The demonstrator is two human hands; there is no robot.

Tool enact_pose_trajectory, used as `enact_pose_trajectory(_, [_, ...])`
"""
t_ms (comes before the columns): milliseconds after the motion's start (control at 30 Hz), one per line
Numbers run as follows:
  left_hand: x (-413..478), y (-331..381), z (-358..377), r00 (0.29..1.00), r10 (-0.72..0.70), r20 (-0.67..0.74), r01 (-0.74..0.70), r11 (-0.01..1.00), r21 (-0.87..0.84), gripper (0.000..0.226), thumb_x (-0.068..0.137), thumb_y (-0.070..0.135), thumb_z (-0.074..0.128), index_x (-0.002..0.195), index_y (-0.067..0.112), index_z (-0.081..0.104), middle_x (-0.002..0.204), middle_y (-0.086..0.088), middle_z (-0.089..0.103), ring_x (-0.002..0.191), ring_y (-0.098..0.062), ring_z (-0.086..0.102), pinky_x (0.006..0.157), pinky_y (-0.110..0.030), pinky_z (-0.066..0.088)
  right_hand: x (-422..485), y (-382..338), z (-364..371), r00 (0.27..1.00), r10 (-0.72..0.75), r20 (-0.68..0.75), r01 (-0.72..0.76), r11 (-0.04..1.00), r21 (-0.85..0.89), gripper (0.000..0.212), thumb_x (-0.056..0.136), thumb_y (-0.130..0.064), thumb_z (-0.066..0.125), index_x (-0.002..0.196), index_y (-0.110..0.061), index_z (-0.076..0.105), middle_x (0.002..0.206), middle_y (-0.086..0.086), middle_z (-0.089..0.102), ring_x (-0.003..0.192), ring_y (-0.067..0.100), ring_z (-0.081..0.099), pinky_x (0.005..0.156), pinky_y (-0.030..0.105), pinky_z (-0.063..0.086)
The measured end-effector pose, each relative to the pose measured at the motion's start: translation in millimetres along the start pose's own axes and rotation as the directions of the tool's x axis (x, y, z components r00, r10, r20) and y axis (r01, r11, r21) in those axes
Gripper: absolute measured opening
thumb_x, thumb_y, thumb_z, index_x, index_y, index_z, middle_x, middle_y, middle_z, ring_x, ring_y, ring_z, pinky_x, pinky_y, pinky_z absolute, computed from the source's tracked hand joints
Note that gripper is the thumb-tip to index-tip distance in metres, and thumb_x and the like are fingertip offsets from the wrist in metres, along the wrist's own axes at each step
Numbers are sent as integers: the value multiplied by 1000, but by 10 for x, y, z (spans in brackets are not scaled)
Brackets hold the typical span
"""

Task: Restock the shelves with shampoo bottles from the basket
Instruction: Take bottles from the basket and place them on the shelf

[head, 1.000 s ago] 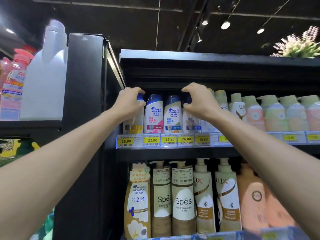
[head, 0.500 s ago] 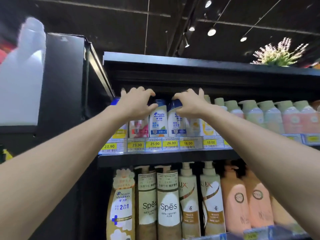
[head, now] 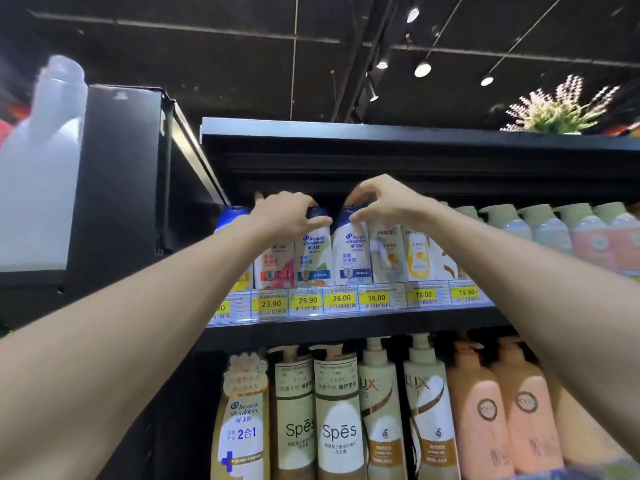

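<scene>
Left grip (head: 287,216) is clasping one blue-capped white plastic shampoo bottle (head: 313,258), right grip (head: 381,202) pinching its neighbour (head: 351,258), seemingly straightening them.

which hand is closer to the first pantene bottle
Right. The right hand grips the blue-label bottle beside the Pantene bottle; the left hand grips the green-label bottle further left.
</scene>
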State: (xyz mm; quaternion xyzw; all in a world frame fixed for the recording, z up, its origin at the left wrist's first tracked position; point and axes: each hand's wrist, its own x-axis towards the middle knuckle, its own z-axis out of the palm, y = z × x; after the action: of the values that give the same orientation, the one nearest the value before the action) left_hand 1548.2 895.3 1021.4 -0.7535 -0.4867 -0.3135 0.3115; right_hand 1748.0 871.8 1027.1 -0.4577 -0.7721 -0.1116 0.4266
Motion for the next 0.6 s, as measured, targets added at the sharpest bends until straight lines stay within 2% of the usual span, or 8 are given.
enact_pose_trajectory(33, [19,1,13,1000,-2,5,2,1000,-16,55,92,67,44,122,24,62,107,-2,70,93,-22,63,80,-40,52,4,-3,-22,1000,-4,14,4,1000,7,31,84,-17,74,115,-14,69,113,5,68,109,24,63,98,44,49])
enact_pose_trajectory(67, [38,5,27,1000,-4,8,4,1000,-17,54,92,66,45,122,24,63,106,-3,70,91,-22,63,78,-39,52,10,-4,-35,1000,-7,19,7,1000,-3,29,84,-18,74,113,-14,70,111,4,69,108,23,63,97,44,50])
enact_pose_trajectory(200, [114,2,22,1000,-23,13,23,1000,21,52,92,64,47,126,27,62,112,-6,69,101,-29,63,93,-50,50,6,-21,-1,1000,9,13,-7,995,-98,36,83,-31,73,118,-23,68,116,-3,68,114,20,59,107,55,37])
enact_pose_trajectory(300, [170,-45,-25,1000,-13,24,12,1000,2,49,91,66,48,114,27,66,108,-4,69,95,-26,62,88,-46,51,10,-19,21,1000,-3,2,4,988,-156,34,84,-28,70,118,-27,68,116,-5,68,114,20,58,108,57,36])
enact_pose_trajectory(367, [189,-72,-29,999,5,38,-4,1000,-30,48,91,65,48,113,27,66,106,-2,69,90,-23,61,82,-42,52,12,-21,21,1000,-6,6,7,986,-166,31,85,-29,69,115,-28,69,114,-4,68,113,22,58,109,57,35])
enact_pose_trajectory(467, [205,-113,-14,999,16,37,-14,998,-57,50,90,66,49,116,27,65,105,0,69,89,-21,61,75,-38,52,-1,-2,-31,999,-32,-24,29,992,-126,36,84,-33,72,119,-24,69,116,-3,68,113,19,60,106,51,41])
enact_pose_trajectory(600, [218,-155,7,998,48,46,-43,995,-88,51,92,64,47,120,25,64,108,-1,70,88,-21,62,70,-35,51,-78,165,-224,987,-84,-139,71,993,-98,41,81,-28,74,121,-21,67,121,-1,67,114,13,60,101,33,47])
